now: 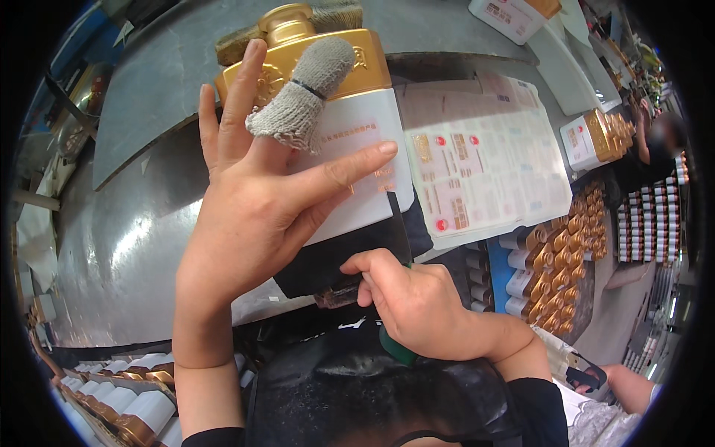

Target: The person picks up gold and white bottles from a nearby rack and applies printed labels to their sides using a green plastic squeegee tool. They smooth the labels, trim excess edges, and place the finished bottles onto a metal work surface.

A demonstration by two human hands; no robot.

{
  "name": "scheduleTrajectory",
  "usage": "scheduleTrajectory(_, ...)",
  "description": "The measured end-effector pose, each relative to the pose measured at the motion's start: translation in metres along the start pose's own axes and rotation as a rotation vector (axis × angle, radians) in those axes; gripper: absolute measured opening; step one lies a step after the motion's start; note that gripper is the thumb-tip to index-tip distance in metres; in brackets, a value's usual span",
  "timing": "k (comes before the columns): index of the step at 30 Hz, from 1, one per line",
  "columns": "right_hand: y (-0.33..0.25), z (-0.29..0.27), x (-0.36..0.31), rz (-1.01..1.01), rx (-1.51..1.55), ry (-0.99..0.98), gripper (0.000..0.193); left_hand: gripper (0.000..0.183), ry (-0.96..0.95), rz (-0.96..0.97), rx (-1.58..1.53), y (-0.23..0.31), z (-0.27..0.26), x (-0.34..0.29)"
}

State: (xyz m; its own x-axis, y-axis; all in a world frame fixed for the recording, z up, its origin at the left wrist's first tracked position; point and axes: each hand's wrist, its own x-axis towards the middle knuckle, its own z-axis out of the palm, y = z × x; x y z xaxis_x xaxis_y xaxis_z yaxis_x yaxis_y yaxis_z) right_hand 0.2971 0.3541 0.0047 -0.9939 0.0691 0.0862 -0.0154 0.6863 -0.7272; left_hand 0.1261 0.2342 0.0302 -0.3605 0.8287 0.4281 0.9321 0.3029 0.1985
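Observation:
A gold-and-white bottle (357, 160) lies on its side on the bench, its gold neck pointing away from me. Over its front spreads my left hand (261, 186), fingers apart; one finger wears a grey knitted finger cover (305, 93). Small gold and reddish print shows on the bottle's white face. My right hand (410, 298) is closed, low and to the right of the bottle, by a thin black strip. Dark green shows below that hand, but its fingers hide what they hold. Right of the bottle lies a translucent sheet (514, 171) with red and gold printed decals.
A grey metal bench (141, 246) extends left. Another white-and-gold bottle (588, 141) stands at the right edge, with one more (514, 18) at the far right. Rows of similar bottles (551, 276) fill the lower right, and more (141, 402) the lower left. A person (648, 156) is at the right.

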Motion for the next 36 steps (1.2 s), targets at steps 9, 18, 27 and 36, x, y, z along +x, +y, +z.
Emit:
scheduleTrajectory(9, -0.002, -0.067, 0.027, 0.242, 0.428, 0.288, 0.006, 0.050, 0.390, -0.397, -0.931, -0.005, 0.015, -0.038)
scheduleTrajectory(18, 0.032, -0.057, 0.066, 0.214, 0.504, 0.157, 0.026, 0.075, 0.390, -0.530, -1.012, 0.015, 0.026, -0.033)
scheduleTrajectory(27, 0.027, -0.060, 0.066, 0.244, 0.459, 0.146, 0.028, 0.082, 0.394, -0.541, -1.124, 0.019, 0.023, -0.032)
scheduleTrajectory(36, 0.031, -0.074, 0.075, 0.276, 0.560, 0.085, 0.017, 0.087, 0.415, -0.481, -1.179, 0.011, 0.031, -0.041)
